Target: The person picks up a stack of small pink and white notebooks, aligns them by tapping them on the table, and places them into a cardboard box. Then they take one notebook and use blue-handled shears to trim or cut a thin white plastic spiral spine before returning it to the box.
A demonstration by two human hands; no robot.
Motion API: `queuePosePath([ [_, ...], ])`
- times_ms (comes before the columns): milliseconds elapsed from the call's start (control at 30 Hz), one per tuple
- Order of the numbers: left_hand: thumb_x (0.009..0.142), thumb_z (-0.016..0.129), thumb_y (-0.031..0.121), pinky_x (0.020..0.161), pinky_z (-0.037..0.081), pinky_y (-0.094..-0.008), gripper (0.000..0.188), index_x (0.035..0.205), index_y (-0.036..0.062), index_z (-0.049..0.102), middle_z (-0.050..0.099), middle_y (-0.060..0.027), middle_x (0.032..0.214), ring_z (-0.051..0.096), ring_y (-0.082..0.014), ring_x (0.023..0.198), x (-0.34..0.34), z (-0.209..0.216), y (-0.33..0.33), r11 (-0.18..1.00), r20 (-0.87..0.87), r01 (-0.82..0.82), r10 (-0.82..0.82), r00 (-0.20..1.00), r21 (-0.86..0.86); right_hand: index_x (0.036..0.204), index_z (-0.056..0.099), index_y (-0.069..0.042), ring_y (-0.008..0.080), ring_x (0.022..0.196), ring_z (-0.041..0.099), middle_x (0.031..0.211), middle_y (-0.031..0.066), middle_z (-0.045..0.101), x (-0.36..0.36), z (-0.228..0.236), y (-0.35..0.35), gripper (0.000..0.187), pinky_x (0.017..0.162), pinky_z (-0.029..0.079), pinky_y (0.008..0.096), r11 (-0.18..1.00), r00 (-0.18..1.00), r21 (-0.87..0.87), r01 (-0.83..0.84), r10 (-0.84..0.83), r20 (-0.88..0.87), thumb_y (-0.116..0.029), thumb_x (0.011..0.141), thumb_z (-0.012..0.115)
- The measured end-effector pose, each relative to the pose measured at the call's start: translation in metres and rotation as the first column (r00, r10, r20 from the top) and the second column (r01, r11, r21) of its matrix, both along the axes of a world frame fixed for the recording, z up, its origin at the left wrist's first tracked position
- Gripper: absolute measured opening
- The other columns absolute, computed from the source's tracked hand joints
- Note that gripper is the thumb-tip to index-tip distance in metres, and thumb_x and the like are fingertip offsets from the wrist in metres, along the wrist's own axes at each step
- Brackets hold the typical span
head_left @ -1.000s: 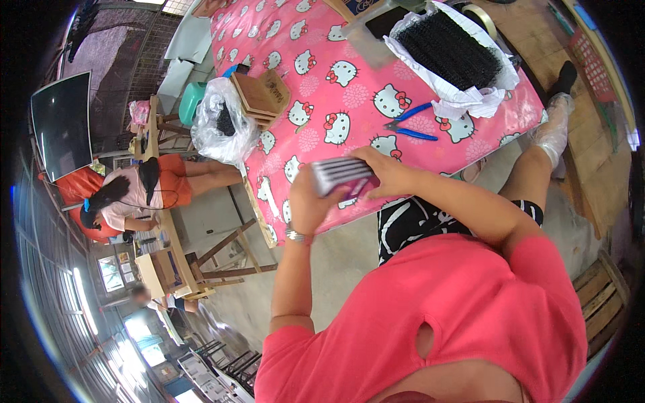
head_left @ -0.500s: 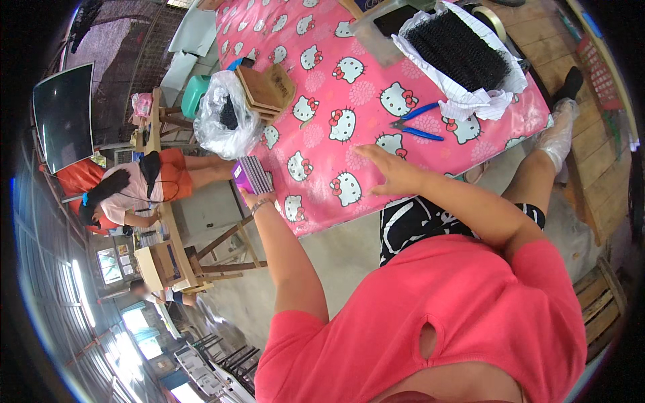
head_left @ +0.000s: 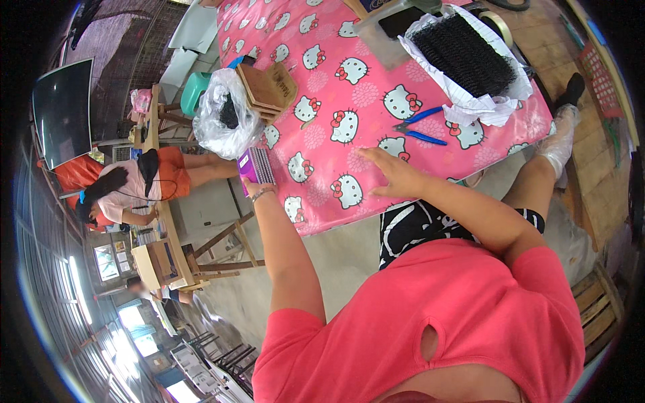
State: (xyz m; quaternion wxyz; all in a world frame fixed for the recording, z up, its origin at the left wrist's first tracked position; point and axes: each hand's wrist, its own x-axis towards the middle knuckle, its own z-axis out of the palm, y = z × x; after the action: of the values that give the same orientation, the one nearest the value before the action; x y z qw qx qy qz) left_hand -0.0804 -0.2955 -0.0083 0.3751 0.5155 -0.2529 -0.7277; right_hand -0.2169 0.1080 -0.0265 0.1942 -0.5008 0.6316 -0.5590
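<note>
At the table's left edge, my left hand [head_left: 257, 189] is closed on a purple stack [head_left: 255, 166] whose side shows light and dark layers; the fingers are mostly hidden behind it. My right hand [head_left: 396, 176] holds nothing and hovers low over the table's near edge, thumb and fingers apart. Beyond it lies a pair of blue-handled cutters [head_left: 423, 127] with the handles spread. Farther right, a bundle of black crinkled strips [head_left: 465, 57] rests on crumpled white lined paper [head_left: 522, 88]. Past the purple stack sits a clear plastic bag [head_left: 216, 138] with something black inside.
A pink patterned cover [head_left: 322, 173] lies over the table. Wooden pieces [head_left: 269, 91] stand beside the bag. At the far right are a clear plastic container [head_left: 390, 50], a dark phone-like slab [head_left: 400, 25] and a tape roll [head_left: 496, 28]. Another person [head_left: 127, 188] leans at a wooden table on the left.
The view has shifted slightly. My left hand still holds the purple stack, which is turned a little, and my right hand stays in nearly the same place.
</note>
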Motion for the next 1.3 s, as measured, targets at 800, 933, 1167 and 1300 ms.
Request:
queuePosePath([
  [800,0.085,0.043,0.073,0.102,0.038,-0.0536,0.076,0.136,0.0161,0.048,0.051,-0.0087,0.137,0.049,-0.0298,0.123,0.015,0.015,0.000,0.994,0.000,0.034,-0.034,0.999,0.102,0.148,0.027,-0.008,0.0380,0.129,0.044,0.141,0.0230,0.042,0.000,0.004,0.003,0.089,0.110,0.036,0.0427,1.000,0.999,0.023,-0.002,0.001,0.041,-0.013,0.073,0.075],
  [933,0.085,0.046,0.068,0.105,0.035,-0.0549,0.077,0.142,0.0157,0.039,0.041,-0.0097,0.146,0.040,-0.0314,0.132,0.026,0.019,0.016,0.991,-0.182,0.063,-0.041,0.982,0.115,0.148,0.027,-0.007,0.0378,0.127,0.047,0.140,0.0227,0.043,-0.002,-0.004,0.004,0.088,0.108,0.038,0.0424,1.000,1.000,0.024,0.017,-0.017,0.016,-0.014,0.074,0.074],
  [1167,0.087,0.050,0.051,0.110,0.031,-0.0504,0.077,0.146,0.0073,0.029,0.036,-0.0119,0.150,0.033,-0.0313,0.138,0.085,0.030,0.024,0.958,-0.089,-0.286,0.285,0.954,0.003,0.148,0.028,-0.008,0.0349,0.121,0.052,0.137,0.0209,0.046,0.012,-0.002,-0.001,0.085,0.104,0.042,0.0422,1.000,0.998,0.025,0.013,-0.014,0.057,-0.014,0.076,0.072],
  [1300,0.094,0.047,0.020,0.098,0.043,-0.0393,0.049,0.139,0.0059,0.038,0.046,-0.0142,0.137,0.048,-0.0275,0.120,0.054,0.008,0.102,0.919,0.403,-0.096,0.259,0.878,-0.383,0.148,0.029,-0.009,0.0359,0.123,0.050,0.138,0.0206,0.046,-0.004,-0.013,0.005,0.078,0.105,0.040,0.0429,0.991,0.990,0.023,0.133,-0.132,-0.038,-0.017,0.081,0.068],
])
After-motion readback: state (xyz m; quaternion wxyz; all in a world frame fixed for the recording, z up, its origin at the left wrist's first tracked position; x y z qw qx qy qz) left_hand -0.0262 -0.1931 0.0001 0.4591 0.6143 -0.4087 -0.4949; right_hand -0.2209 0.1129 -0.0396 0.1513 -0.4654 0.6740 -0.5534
